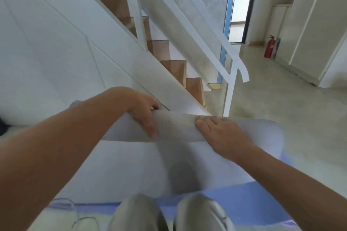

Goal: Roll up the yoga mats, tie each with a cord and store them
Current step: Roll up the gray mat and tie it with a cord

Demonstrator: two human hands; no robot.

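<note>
Left hand (144, 116) is curled over the roll (174, 127) on the floor (281, 108) by the stairs (169, 58) and right hand (221, 131) is pressed flat on it, so with uneven pressure the roll could be wound crooked or loosened.

Your forearms, the left (65, 146) and the right (291, 180), are bare as far as they show, and so are your left hand (144, 112) and right hand (219, 133). A pale nail shows on one finger of the left hand. You wear light grey-beige trousers (137, 214) of plain, soft-looking cloth over both knees. A thin dark line (223, 217) crosses the cloth on the right knee; seam or crease, you cannot tell.
</note>
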